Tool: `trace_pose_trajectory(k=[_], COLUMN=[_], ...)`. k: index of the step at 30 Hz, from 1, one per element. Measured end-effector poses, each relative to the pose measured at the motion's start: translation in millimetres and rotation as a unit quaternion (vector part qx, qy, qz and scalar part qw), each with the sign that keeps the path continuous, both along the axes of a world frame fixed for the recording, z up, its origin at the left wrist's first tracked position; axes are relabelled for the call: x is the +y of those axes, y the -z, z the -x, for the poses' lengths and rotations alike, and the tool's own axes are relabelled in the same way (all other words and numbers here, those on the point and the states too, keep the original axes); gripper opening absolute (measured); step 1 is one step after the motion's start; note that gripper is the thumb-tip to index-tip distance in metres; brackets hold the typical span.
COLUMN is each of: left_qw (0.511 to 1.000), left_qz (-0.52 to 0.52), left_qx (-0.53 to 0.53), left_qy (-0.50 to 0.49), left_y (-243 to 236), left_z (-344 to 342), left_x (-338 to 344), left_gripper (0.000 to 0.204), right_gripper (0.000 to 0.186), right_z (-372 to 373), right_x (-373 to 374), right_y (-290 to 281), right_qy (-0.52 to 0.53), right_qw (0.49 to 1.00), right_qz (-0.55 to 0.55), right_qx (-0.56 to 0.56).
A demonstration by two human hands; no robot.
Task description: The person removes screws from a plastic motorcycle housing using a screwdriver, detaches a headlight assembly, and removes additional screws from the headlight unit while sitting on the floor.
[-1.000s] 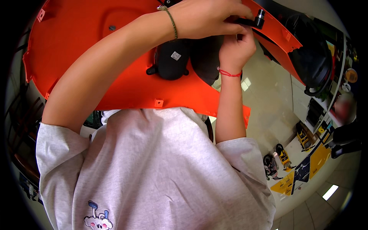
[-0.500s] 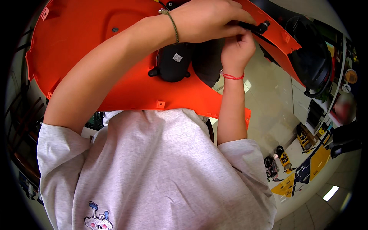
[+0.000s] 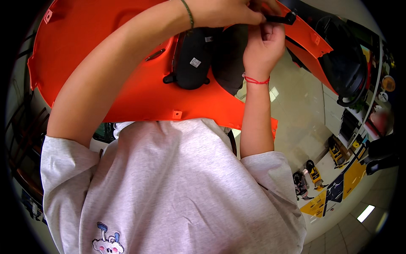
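From where I'm standing, the black lever (image 3: 278,19) is up at one o'clock from the person's chest, lying across the right-hand strip of the big orange shell (image 3: 84,40). The left hand (image 3: 234,12) comes in from ten o'clock, its fingers drawn narrow on the lever's inner end, as far as I can see, probably so the knobbed end sticks out free. The right hand (image 3: 265,48) rises from five o'clock and curls just under it, perhaps to steady it; I can't tell whether its fingers hold anything. The shell's near edge sits right up against the pale shirt (image 3: 182,178), which likely helps keep it from sliding. Round twelve o'clock, a black case (image 3: 186,76) lies within the shell, beneath the reaching left arm (image 3: 114,72).
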State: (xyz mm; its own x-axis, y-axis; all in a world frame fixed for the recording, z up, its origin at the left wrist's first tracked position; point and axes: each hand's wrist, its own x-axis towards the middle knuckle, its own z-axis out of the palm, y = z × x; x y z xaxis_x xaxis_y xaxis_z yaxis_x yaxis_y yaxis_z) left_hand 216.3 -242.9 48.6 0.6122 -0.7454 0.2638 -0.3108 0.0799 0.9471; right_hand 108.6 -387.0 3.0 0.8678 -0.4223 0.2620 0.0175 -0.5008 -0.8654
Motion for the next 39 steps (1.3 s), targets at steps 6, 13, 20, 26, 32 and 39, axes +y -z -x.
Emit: trace_pose_trajectory(k=[6, 13, 20, 26, 32, 39], left_qw=[0.986, 0.966, 0.904, 0.841, 0.8, 0.844], left_qz=[-0.146, -0.242, -0.354, -0.434, -0.492, -0.433], left_qx=[0.012, -0.081, -0.234, -0.311, -0.34, -0.311], left_qy=[-0.073, -0.029, -0.057, -0.086, -0.046, -0.062], left_y=[-53.5, -35.0, 14.0, 31.2, 42.8, 45.5], left_z=[3.5, 12.7, 24.8, 29.8, 29.4, 21.8], left_x=[40.8, 32.2, -5.3, -35.2, -49.3, -36.1], left_gripper=[0.022, 0.019, 0.018, 0.02, 0.021, 0.02], right_gripper=[0.012, 0.019, 0.025, 0.013, 0.012, 0.016], right_z=[-12.5, 1.8, 7.6, 9.9, 12.7, 16.7], right_x=[17.7, 7.0, 13.9, 3.5, -0.2, 1.4], right_y=[-3.8, -15.0, -16.2, -10.1, -7.0, -35.2], right_qy=[-0.029, 0.004, -0.034, 0.012, 0.008, 0.051], right_qw=[0.996, 1.0, 0.987, 0.995, 0.996, 0.996], right_qz=[-0.016, -0.003, -0.155, -0.09, -0.091, 0.065], right_qx=[-0.089, 0.01, -0.001, 0.039, 0.016, 0.034])
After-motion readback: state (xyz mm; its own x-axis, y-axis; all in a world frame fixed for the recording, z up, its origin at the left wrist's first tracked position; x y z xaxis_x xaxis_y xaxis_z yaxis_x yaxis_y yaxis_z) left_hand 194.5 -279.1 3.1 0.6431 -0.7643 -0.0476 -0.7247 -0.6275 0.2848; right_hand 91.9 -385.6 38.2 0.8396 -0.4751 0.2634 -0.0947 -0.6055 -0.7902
